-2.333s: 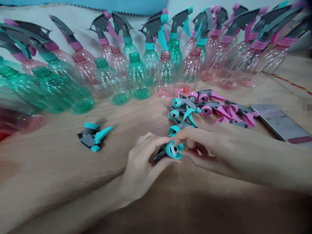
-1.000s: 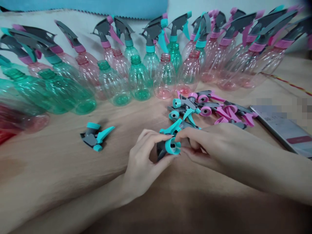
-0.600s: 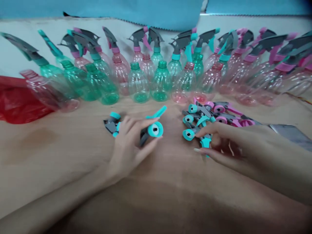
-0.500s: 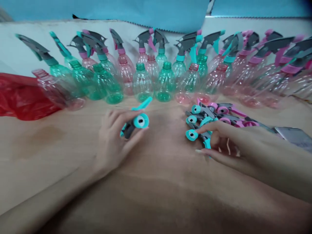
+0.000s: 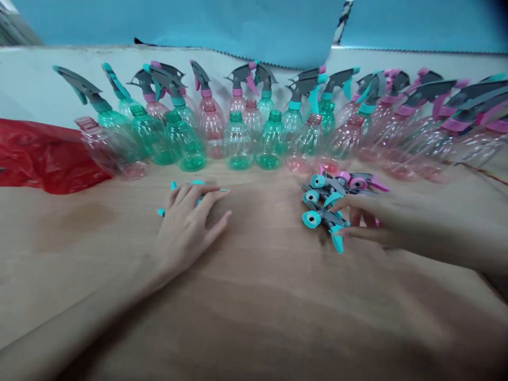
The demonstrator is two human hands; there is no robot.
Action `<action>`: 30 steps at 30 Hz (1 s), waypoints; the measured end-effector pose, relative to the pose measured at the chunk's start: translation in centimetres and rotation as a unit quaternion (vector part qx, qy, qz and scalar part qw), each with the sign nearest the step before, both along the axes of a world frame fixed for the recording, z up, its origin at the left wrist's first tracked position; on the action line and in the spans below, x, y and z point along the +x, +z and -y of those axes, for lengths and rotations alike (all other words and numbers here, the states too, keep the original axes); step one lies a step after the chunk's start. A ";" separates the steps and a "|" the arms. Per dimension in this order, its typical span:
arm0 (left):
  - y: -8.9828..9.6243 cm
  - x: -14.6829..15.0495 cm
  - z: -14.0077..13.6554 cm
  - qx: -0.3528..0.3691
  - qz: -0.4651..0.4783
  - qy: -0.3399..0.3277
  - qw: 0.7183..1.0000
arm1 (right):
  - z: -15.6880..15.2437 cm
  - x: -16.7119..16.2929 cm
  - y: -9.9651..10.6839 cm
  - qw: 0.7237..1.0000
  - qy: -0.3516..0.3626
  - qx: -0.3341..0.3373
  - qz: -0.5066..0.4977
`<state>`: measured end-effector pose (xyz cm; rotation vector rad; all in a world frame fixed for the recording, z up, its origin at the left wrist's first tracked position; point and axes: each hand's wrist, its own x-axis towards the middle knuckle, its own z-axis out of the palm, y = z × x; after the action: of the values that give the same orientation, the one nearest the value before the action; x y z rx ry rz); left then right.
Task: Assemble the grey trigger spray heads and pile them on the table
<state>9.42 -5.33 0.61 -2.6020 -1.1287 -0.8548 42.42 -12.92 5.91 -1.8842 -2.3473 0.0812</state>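
Observation:
My left hand (image 5: 186,222) is palm down on the table at left of centre, fingers spread and thumb stretched away. Under its fingers lies a grey and turquoise trigger sprayer head (image 5: 173,185), mostly hidden, with only turquoise bits showing. At the right, my right hand (image 5: 369,217) has thumb and forefinger closed around the nearest turquoise-collared trigger sprayer head (image 5: 311,219) at the front of a pile. Its other fingers curl behind and are partly hidden. More loose sprayer heads (image 5: 359,183), some turquoise and some pink, lie just beyond that hand.
Behind the hands stand clear green bottles (image 5: 271,143) and pink bottles (image 5: 305,145) with open necks. Further back, bottles carry fitted sprayers (image 5: 294,95) along a white wall (image 5: 27,84). A red plastic bag (image 5: 47,159) lies at the left.
My left hand has turned palm down over the sprayer head it held up between thumb and fingers. My right hand has shifted slightly right, its fingers closing around the front sprayer head.

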 end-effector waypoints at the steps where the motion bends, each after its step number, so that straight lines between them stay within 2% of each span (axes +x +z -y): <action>1: 0.1 0.7 0.1 -0.008 0.005 -0.016 1.000 | -0.3 0.1 -0.3 0.999 0.025 -0.034 0.000; 4: 0.0 2.9 0.8 -0.050 0.013 -0.081 0.995 | -1.4 -0.2 -1.4 0.993 0.071 -0.090 -0.005; 10: -1.3 7.6 2.6 -0.134 0.024 -0.191 0.972 | -2.0 -1.7 -2.9 0.993 0.082 -0.088 -0.011; 14: -2.2 9.8 2.6 -0.180 0.037 -0.186 0.965 | -2.1 -1.6 -2.8 0.992 0.092 -0.084 -0.038; 18: -2.1 10.5 2.1 -0.256 0.132 -0.154 0.945 | -1.7 -1.4 -1.7 0.985 0.086 -0.080 -0.123; 20: -1.7 10.3 2.2 -0.250 0.159 -0.144 0.944 | -1.3 -1.7 -1.1 0.965 0.085 -0.092 -0.231; 23: -1.3 9.9 2.4 -0.194 0.158 -0.147 0.957 | -0.5 -2.6 -0.7 0.919 0.086 -0.132 -0.361; 27: -1.2 9.5 2.7 -0.130 0.150 -0.181 0.963 | 0.0 -3.4 -0.9 0.903 0.093 -0.183 -0.376; 30: -1.2 9.2 2.7 -0.115 0.138 -0.189 0.965 | -0.1 -3.2 -1.1 0.867 0.114 -0.241 -0.421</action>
<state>18.64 -8.00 -0.61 -3.0225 -0.8406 -1.2665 39.17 -12.85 4.86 -1.2563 -1.9578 1.3240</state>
